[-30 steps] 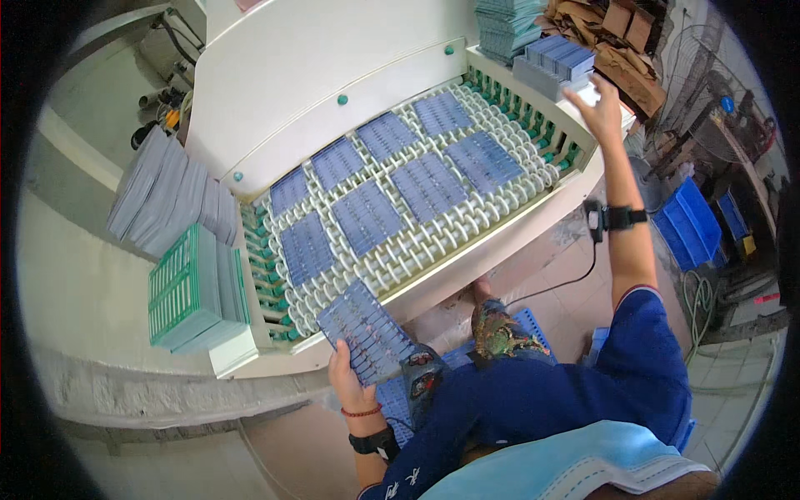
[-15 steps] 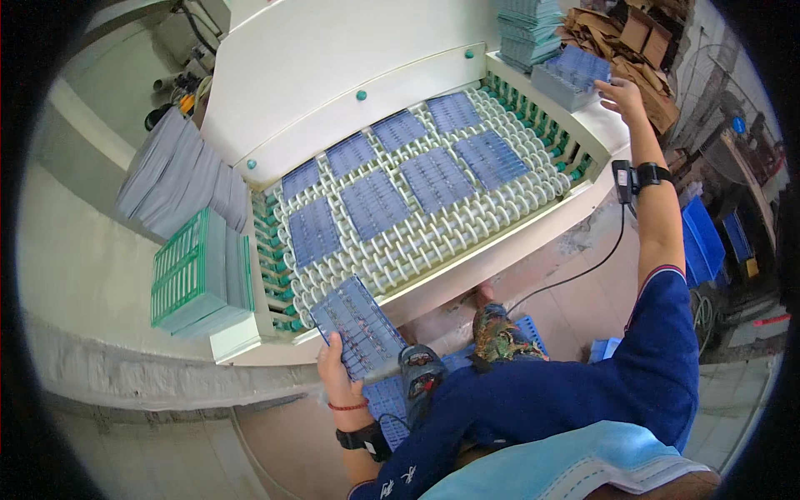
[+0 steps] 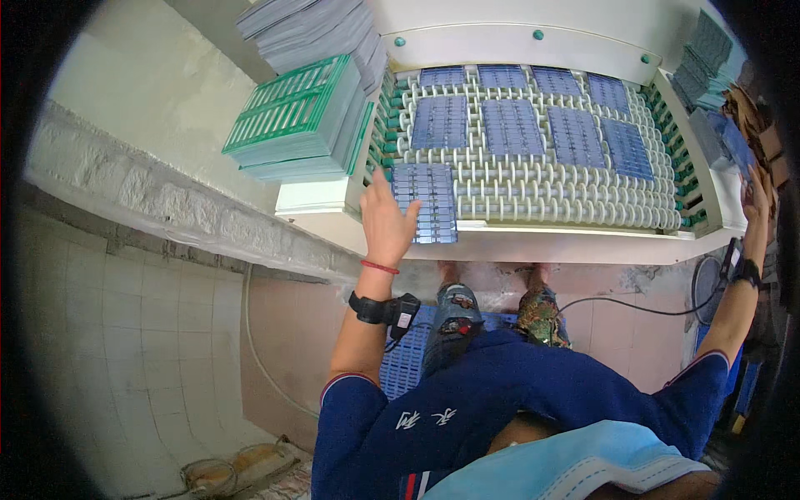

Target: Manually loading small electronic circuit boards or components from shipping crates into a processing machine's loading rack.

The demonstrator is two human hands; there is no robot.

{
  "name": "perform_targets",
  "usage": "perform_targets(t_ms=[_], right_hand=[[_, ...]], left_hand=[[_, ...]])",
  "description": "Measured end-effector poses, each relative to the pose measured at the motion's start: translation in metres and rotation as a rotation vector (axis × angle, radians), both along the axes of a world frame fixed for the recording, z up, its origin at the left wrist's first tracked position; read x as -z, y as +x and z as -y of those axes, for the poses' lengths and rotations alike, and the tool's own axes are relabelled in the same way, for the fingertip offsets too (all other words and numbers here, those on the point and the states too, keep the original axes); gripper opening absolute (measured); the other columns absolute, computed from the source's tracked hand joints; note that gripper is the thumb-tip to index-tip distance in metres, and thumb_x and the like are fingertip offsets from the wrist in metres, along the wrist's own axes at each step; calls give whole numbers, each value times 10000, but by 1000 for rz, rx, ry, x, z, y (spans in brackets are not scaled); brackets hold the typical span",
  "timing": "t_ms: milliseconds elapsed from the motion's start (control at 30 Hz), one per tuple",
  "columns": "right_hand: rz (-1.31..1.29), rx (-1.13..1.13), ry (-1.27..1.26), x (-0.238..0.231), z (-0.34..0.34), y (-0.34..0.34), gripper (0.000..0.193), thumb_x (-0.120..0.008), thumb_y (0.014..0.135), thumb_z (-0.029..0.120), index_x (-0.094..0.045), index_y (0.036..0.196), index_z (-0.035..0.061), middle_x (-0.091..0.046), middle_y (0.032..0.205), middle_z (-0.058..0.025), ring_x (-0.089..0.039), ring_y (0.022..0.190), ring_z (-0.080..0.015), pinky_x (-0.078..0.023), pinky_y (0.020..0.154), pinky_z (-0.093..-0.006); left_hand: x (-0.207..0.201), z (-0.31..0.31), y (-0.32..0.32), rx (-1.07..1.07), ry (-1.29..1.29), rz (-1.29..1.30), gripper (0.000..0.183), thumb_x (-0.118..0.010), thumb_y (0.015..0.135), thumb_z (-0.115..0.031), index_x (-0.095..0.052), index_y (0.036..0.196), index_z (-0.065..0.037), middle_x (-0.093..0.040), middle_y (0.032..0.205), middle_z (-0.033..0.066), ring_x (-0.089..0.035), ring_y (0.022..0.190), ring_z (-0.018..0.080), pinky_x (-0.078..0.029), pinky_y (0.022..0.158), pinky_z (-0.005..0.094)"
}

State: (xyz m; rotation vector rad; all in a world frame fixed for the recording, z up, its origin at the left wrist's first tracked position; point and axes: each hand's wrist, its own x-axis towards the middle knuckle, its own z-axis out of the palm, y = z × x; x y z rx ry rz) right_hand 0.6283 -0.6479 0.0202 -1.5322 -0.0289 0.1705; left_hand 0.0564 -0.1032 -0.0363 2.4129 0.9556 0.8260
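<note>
A blue circuit panel (image 3: 433, 185) lies at the near left of the roller conveyor (image 3: 533, 190), its near end over the front frame. My left hand (image 3: 387, 218) is at its left edge, fingers stretched out and thumb apart over the panel; it is open. At the far right, my right hand (image 3: 756, 200) reaches to a blue panel (image 3: 732, 140) on a stack. Its fingers are extended at the panel's near edge; whether they press on it is hard to see. Several more blue panels (image 3: 512, 127) lie in two rows on the white rollers.
Green-framed boards (image 3: 287, 112) stand stacked left of the conveyor, with grey sheets (image 3: 321, 37) behind. Another tall stack (image 3: 702, 62) and cardboard (image 3: 750, 117) are at the right. A cable (image 3: 637, 305) runs to my right wrist. A blue slatted mat (image 3: 408, 350) lies underfoot.
My left hand has brought its panel up from below the conveyor's front onto the near left rollers and loosened its fingers. My right hand stays by the right stack. The view has turned left.
</note>
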Motion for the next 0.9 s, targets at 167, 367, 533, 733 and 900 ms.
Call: perform_targets(t_ms=[167, 367, 533, 733, 900], right_hand=[[118, -5, 132, 17, 36, -45, 330, -476, 918, 153, -493, 1242, 91, -568, 871, -49, -498, 615, -65, -435, 506, -174], [200, 28, 271, 16, 23, -150, 287, -483, 910, 137, -528, 1183, 60, -558, 796, -20, -455, 551, -49, -406, 489, -169], [2, -76, 265, 20, -130, -320, 189, -600, 833, 222, -574, 895, 45, -582, 668, -12, -490, 450, -73, -366, 365, -196], [-318, -686, 302, 52, -258, -420, 217, -629, 822, 187, -596, 885, -18, -626, 771, -67, -553, 496, -92, -419, 364, -182], [-424, -954, 108, 78, -300, -462, 281, -619, 838, 223, -594, 925, -43, -616, 745, -64, -552, 512, -90, -459, 432, -215]], left_hand=[[14, 16, -4, 282, 265, -264, 622, -632, 768, -390, -448, 1222, -7, -454, 1213, 233, -408, 1146, 382, -291, 959, 499], [11, 25, 5, 234, 285, -312, 626, -573, 814, -408, -414, 1260, 1, -346, 1323, 264, -269, 1270, 399, -136, 1045, 529], [-9, 58, 3, 411, 50, 20, 648, -580, 837, -335, -341, 1294, 57, -325, 1347, 256, -274, 1280, 382, -214, 1043, 486], [22, 105, -9, 872, -1683, 764, 662, -374, 916, -440, -241, 1344, 48, -330, 1365, 192, -343, 1255, 304, -315, 1007, 451], [22, 104, -27, 580, -1827, 1029, 486, -373, 907, -257, -342, 1284, 48, -478, 1231, 191, -477, 1129, 327, -359, 979, 451]])
